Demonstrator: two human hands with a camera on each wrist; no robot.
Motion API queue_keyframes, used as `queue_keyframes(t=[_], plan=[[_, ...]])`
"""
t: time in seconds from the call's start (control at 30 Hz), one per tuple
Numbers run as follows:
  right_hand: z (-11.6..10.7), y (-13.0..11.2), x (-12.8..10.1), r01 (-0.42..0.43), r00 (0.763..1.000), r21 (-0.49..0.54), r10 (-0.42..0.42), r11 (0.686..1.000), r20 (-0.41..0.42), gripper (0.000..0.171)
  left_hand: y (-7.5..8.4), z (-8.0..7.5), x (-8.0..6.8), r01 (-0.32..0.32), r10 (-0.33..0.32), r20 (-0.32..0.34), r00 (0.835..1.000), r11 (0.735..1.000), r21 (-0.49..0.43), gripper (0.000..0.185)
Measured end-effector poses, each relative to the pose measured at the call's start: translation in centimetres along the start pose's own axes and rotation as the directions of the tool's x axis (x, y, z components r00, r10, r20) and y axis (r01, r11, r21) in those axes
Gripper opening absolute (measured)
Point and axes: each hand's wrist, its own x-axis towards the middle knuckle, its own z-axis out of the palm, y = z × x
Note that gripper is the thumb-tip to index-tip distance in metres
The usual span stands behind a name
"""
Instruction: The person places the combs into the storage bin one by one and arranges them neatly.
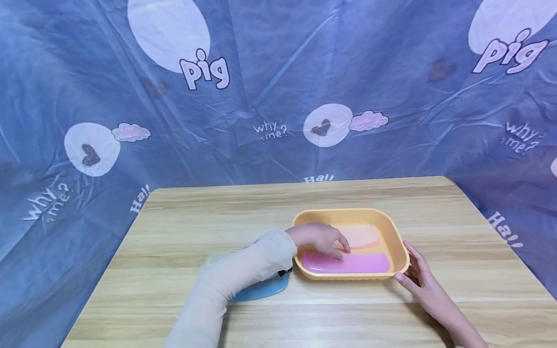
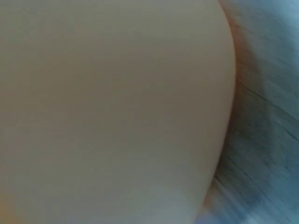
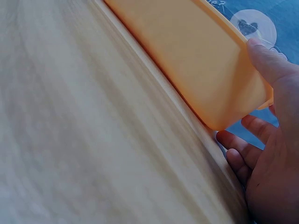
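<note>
Yellow plastic, by the look of it, makes up the shallow tray on the right half of the bench. Two combs lie in it: a purple comb along the near side and a peach comb behind it, toward the far side.

The left hand reaches into the tray over its left rim, back of the hand uppermost. Its fingers bend down between the two combs, at the purple comb's upper edge; I cannot tell whether they pinch anything or merely rest there. The left wrist view, mostly a pale blur, does not settle it. The right hand grasps the tray at its near right corner, thumb on the near side and fingers against the right side.

Outside the tray, to its left, a blue comb and a pale green comb lie on the bench, both partly hidden by the left sleeve.

By my judgement the work is partway along: two combs are in the tray, two lie outside it, and the handling inside looks unfinished, since the left hand is not clear of the combs.
</note>
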Motion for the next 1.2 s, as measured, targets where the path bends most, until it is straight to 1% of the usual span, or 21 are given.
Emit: queue_keyframes(t=[0.07,0.27,0.4,0.5,0.57,0.73,0.87,0.93,1.0,1.1,1.2], plan=[[0.0,-0.1,0.0,0.001,1.0,-0.004,-0.001,1.0,-0.004,0.077,0.2,0.0,0.3,0.007,-0.007,-0.01,1.0,1.0,0.018,0.034],[0.1,-0.1,-0.1,-0.021,1.0,-0.007,0.021,1.0,-0.003,0.077,1.4,0.0,1.1,0.068,-0.066,-0.023,0.998,0.993,0.1,0.036],[0.1,0.1,-0.1,-0.03,1.0,-0.006,0.03,1.0,-0.004,0.077,1.9,0.0,1.3,0.098,-0.096,-0.019,0.995,0.988,0.12,0.041],[0.0,0.2,-0.1,-0.016,1.0,-0.004,0.016,1.0,-0.009,0.078,1.9,0.0,1.2,0.102,-0.101,-0.015,0.995,0.991,0.087,0.047],[0.0,0.3,-0.1,-0.004,1.0,-0.002,0.004,1.0,-0.015,0.079,1.7,0.0,1.2,0.103,-0.103,-0.01,0.995,0.994,0.041,0.05],[0.1,0.4,0.0,0.008,1.0,-0.003,-0.008,1.0,-0.027,0.08,1.3,0.1,1.3,0.107,-0.107,0.005,0.994,0.993,-0.055,0.051],[0.2,0.3,0.1,0.002,1.0,-0.002,-0.002,1.0,-0.025,0.079,1.0,0.1,1.2,0.105,-0.104,0.011,0.994,0.992,-0.073,0.049],[0.2,0.3,0.1,-0.005,1.0,0.0,0.005,1.0,-0.024,0.079,0.9,0.1,1.1,0.094,-0.094,0.012,0.996,0.993,-0.074,0.049],[0.2,0.3,0.1,-0.008,1.0,0.001,0.008,1.0,-0.023,0.079,0.6,0.0,0.9,0.063,-0.063,0.006,0.998,0.995,-0.074,0.05],[0.1,0.2,0.1,-0.004,1.0,-0.004,0.004,1.0,-0.025,0.079,0.0,-0.3,0.4,-0.006,0.006,-0.01,1.0,0.995,-0.1,0.053],[0.0,0.1,0.1,-0.004,1.0,-0.01,0.004,1.0,-0.023,0.078,-0.7,-0.8,-0.4,-0.087,0.082,-0.042,0.996,0.987,-0.133,0.057]])
